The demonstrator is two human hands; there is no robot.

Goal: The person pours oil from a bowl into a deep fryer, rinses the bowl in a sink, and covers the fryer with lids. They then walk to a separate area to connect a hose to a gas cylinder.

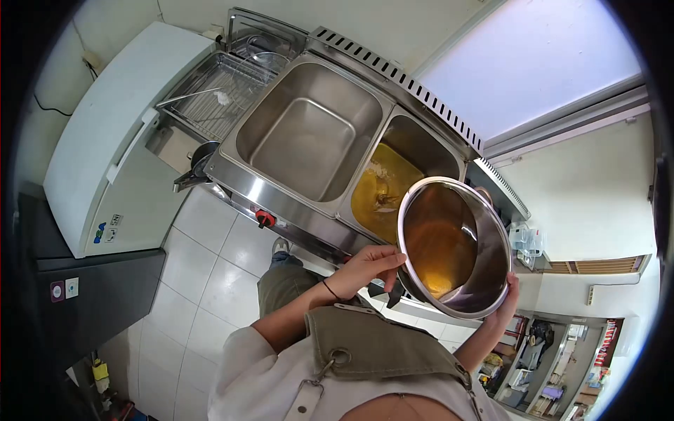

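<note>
A large round steel pot with amber, oil-like liquid inside is held up in front of my body. It tilts towards the right basin of a steel two-basin fryer. My left hand pinches the pot's near left rim, thumb on top. At the pot's right side, my right hand grips the outer wall, its fingers partly hidden behind the pot. Yellow liquid covers the floor of the right basin, with a ripple and pale froth. The left basin holds nothing.
A red knob sits on the fryer's front. To the left stand a wire rack, a white chest freezer and a black cabinet. Shelves with assorted goods are at lower right. White tiles cover the floor.
</note>
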